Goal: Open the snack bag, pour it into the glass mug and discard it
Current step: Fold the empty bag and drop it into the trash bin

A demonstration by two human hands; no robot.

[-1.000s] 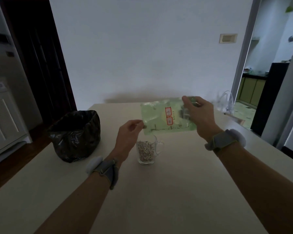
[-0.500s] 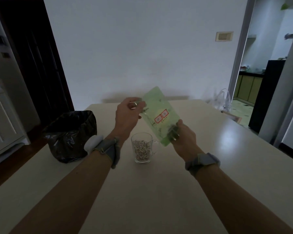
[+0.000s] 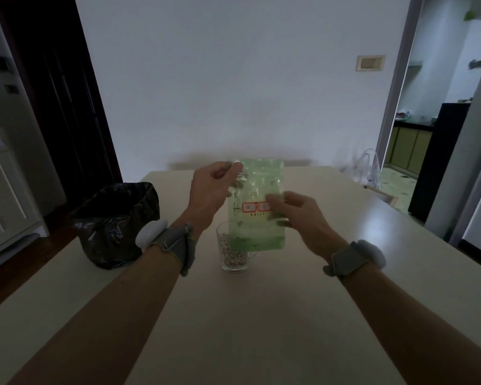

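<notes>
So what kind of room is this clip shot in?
Most likely a home dining area: a plain table against a white wall, a doorway on the right to a kitchen with green cabinets, and a black-lined bin on the table.

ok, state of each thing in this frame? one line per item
pale green translucent snack bag: upright, held above the mug, looks empty
clear glass mug: upright on the table, partly filled with snack pieces
black plastic bin bag: mouth open, standing on the table
left hand: pinching the bag's top corner
right hand: fingers spread against the bag's right side, grip unclear
</notes>
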